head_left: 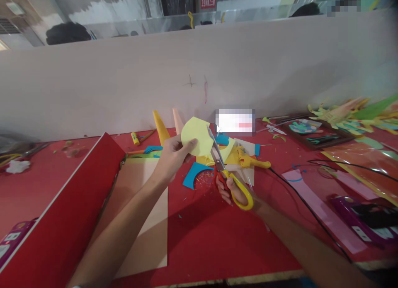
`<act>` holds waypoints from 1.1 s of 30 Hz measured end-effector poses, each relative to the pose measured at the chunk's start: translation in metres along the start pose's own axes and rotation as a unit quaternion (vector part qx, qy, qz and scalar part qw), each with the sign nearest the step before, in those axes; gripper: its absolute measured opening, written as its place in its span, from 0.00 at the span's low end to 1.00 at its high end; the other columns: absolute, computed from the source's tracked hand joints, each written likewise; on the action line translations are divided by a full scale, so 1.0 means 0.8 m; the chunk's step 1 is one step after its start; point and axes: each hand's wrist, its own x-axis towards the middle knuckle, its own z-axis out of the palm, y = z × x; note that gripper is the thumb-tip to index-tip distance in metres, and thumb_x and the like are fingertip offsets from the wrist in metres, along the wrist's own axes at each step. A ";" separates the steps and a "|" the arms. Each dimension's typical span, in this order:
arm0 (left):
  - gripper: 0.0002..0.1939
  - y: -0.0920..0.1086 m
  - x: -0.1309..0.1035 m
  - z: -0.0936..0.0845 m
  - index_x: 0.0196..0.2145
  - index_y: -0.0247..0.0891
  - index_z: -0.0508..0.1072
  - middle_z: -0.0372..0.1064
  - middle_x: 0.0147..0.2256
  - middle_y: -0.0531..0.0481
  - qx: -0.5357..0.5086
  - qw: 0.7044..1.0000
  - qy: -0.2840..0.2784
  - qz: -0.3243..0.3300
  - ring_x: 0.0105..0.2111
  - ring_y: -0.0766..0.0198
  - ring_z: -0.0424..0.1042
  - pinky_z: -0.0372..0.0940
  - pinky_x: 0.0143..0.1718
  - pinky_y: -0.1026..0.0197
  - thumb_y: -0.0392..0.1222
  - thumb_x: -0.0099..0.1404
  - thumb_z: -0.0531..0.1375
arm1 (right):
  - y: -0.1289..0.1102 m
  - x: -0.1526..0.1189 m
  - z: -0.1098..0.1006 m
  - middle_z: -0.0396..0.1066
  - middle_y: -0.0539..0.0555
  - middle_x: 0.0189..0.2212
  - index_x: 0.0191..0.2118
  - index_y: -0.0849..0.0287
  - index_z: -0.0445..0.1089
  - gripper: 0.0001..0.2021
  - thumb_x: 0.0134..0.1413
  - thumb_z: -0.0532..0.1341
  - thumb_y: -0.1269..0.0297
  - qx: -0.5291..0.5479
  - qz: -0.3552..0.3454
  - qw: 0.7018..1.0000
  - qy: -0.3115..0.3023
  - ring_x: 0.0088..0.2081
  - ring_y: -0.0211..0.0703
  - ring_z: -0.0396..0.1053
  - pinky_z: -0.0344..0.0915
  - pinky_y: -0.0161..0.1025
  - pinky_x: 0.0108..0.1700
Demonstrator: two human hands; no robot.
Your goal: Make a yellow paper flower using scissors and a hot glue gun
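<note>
My left hand pinches a pale yellow sheet piece with a rounded outline, thumb on its near face. In my right hand is a pair of scissors with one yellow and one red handle loop. Their blades point up and away, at the right edge of the yellow piece. Just below the piece, a blue curved scrap lies on the red tabletop. A yellow glue gun rests beyond my right hand, its black cord running right.
Tan sheets lie left beside a raised red panel. Yellow and pink cones stand near the white partition. A dark tray of tools, pink strips and a purple device occupy the right.
</note>
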 end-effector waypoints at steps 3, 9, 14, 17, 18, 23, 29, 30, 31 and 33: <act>0.19 -0.003 0.000 0.001 0.24 0.36 0.69 0.61 0.20 0.55 0.002 1.000 0.000 -0.008 0.19 0.72 0.59 0.51 0.19 0.66 0.50 0.58 0.72 | 0.001 0.000 0.000 0.54 0.40 0.17 0.29 0.55 0.58 0.34 0.54 0.58 0.24 -0.002 0.005 1.000 0.005 0.12 0.28 0.52 0.50 0.28 0.13; 0.18 -0.001 0.001 0.000 0.24 0.35 0.70 0.62 0.20 0.55 -0.031 0.999 -0.003 -0.022 0.18 0.72 0.58 0.50 0.19 0.66 0.49 0.56 0.72 | 0.003 0.000 -0.004 0.54 0.40 0.17 0.29 0.55 0.57 0.34 0.55 0.58 0.24 0.004 0.007 1.000 -0.005 0.13 0.28 0.52 0.50 0.28 0.14; 0.18 0.005 0.000 -0.001 0.22 0.35 0.69 0.59 0.18 0.56 -0.071 0.996 0.000 -0.045 0.18 0.74 0.55 0.49 0.19 0.67 0.47 0.53 0.73 | 0.005 0.000 -0.004 0.55 0.40 0.17 0.30 0.54 0.58 0.33 0.55 0.59 0.25 0.017 0.005 1.000 -0.015 0.13 0.29 0.52 0.49 0.29 0.14; 0.18 0.006 -0.001 0.002 0.22 0.35 0.69 0.57 0.18 0.57 -0.094 0.993 0.000 -0.069 0.17 0.74 0.54 0.48 0.18 0.68 0.46 0.51 0.74 | 0.007 0.000 -0.004 0.55 0.40 0.17 0.30 0.54 0.58 0.33 0.56 0.58 0.25 0.012 -0.003 1.000 -0.024 0.13 0.29 0.52 0.49 0.29 0.14; 0.18 0.007 -0.001 0.004 0.22 0.35 0.68 0.57 0.18 0.58 -0.101 0.992 0.000 -0.076 0.17 0.75 0.54 0.48 0.18 0.68 0.45 0.50 0.74 | 0.007 0.000 -0.004 0.55 0.40 0.17 0.31 0.54 0.58 0.32 0.57 0.58 0.25 0.010 -0.004 1.000 -0.024 0.13 0.29 0.52 0.49 0.29 0.14; 0.21 0.007 -0.003 0.012 0.21 0.36 0.67 0.56 0.17 0.58 -0.112 0.990 -0.005 -0.091 0.16 0.75 0.52 0.47 0.17 0.67 0.49 0.49 0.74 | 0.011 0.000 -0.007 0.54 0.40 0.18 0.31 0.54 0.58 0.34 0.56 0.56 0.23 0.009 0.004 1.000 -0.012 0.13 0.29 0.51 0.51 0.28 0.14; 0.22 0.004 -0.004 0.010 0.23 0.36 0.67 0.56 0.19 0.58 -0.075 0.994 -0.010 -0.077 0.18 0.74 0.51 0.45 0.19 0.66 0.53 0.51 0.73 | 0.013 0.000 -0.009 0.53 0.40 0.18 0.29 0.55 0.57 0.34 0.56 0.57 0.24 0.009 0.009 1.000 -0.011 0.13 0.27 0.47 0.51 0.28 0.13; 0.22 0.003 -0.004 0.008 0.24 0.36 0.68 0.56 0.20 0.57 -0.063 0.996 -0.011 -0.069 0.20 0.74 0.51 0.45 0.20 0.66 0.53 0.51 0.73 | 0.013 0.000 -0.008 0.53 0.40 0.19 0.30 0.54 0.57 0.33 0.56 0.57 0.24 0.012 0.008 1.000 -0.006 0.14 0.27 0.46 0.51 0.28 0.13; 0.22 0.003 -0.003 0.007 0.24 0.36 0.68 0.56 0.21 0.57 -0.048 0.997 -0.012 -0.058 0.21 0.73 0.51 0.45 0.21 0.66 0.53 0.52 0.73 | 0.012 0.000 -0.007 0.53 0.40 0.19 0.30 0.54 0.57 0.33 0.55 0.58 0.24 0.018 0.007 1.000 0.000 0.14 0.27 0.46 0.51 0.28 0.13; 0.22 0.003 -0.003 0.004 0.26 0.36 0.69 0.56 0.24 0.56 -0.020 0.999 -0.009 -0.029 0.23 0.72 0.51 0.45 0.22 0.65 0.54 0.55 0.72 | 0.010 0.000 -0.006 0.52 0.40 0.20 0.30 0.54 0.57 0.33 0.54 0.60 0.25 0.027 0.005 1.000 0.008 0.15 0.27 0.46 0.52 0.28 0.13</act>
